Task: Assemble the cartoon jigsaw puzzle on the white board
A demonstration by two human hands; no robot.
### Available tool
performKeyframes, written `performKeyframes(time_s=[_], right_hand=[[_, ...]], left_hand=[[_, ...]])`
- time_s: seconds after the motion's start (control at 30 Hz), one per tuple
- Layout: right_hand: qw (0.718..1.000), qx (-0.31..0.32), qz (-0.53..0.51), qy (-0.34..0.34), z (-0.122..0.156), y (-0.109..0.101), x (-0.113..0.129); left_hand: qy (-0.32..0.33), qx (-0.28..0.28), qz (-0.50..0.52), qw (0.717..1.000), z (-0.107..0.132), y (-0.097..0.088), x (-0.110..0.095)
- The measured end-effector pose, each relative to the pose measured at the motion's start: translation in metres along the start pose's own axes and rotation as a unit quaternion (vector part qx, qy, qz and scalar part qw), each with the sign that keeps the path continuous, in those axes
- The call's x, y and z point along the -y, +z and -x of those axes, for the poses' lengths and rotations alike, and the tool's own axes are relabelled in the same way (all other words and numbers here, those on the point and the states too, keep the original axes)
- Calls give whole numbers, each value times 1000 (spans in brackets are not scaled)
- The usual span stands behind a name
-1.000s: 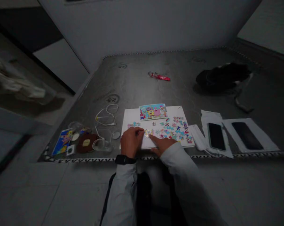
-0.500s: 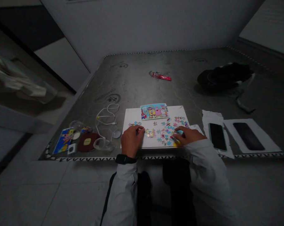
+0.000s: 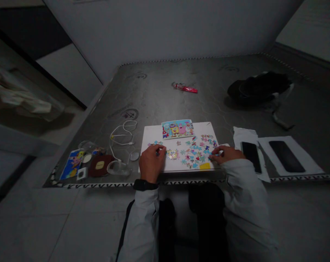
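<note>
Loose jigsaw puzzle pieces [image 3: 193,154] lie scattered over the right half of a white board [image 3: 151,133]. A small joined block of puzzle [image 3: 172,154], mostly yellow, sits left of them. My left hand [image 3: 151,162] is at the block's left side, thumb and forefinger pinched; what they hold, if anything, is too small to make out. At the board's right edge, my right hand [image 3: 227,154] has its fingertips closed on a small bluish puzzle piece. A cartoon picture card [image 3: 178,129] rests at the board's back edge. Near the front lies a yellow piece [image 3: 204,166].
On the left are a white cable [image 3: 122,143], a brown pouch [image 3: 100,165] and a blue picture packet [image 3: 72,164]. Two phones [image 3: 251,156] [image 3: 286,156] lie on white paper at right. Farther back are a red packet [image 3: 185,88] and a dark bag [image 3: 259,89].
My right hand has moved right, from over the loose pieces to the board's right edge, uncovering pieces and the yellow one. My left hand stays beside the joined block.
</note>
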State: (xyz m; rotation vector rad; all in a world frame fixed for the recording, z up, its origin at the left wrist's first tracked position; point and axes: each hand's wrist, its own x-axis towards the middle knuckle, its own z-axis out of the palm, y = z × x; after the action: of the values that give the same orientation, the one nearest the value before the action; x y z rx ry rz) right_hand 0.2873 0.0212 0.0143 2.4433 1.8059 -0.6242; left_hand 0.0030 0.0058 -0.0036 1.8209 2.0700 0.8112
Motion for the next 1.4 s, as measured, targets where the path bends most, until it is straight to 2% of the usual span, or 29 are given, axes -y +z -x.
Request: performKeyframes(time_s=[0.23,0.47,0.7,0.8,1.13,1.33,1.4], right_hand=[[999,33,-3,-28,-3,5,7],[999,15,12,-29,4,8,15],[998,44,21,-49,-2,9,13],[998,40,30,-50,-2,9,15],[997,47,35,-53,3,7,21],[997,35,33,-54,1,7,21],[997,53,27,-58,-2,8,19]], left_hand=[[-5,-5,0,1000,1,1,-1],[-6,-15,-3,1000,1,-5,2],[-99,-59,-13,993,0,-27,22],[-120,-74,-26,990,1,-32,29],[-116,-58,-50,990,3,-32,32],[-88,-14,-51,995,5,-32,25],[-91,4,-58,994,6,-34,22]])
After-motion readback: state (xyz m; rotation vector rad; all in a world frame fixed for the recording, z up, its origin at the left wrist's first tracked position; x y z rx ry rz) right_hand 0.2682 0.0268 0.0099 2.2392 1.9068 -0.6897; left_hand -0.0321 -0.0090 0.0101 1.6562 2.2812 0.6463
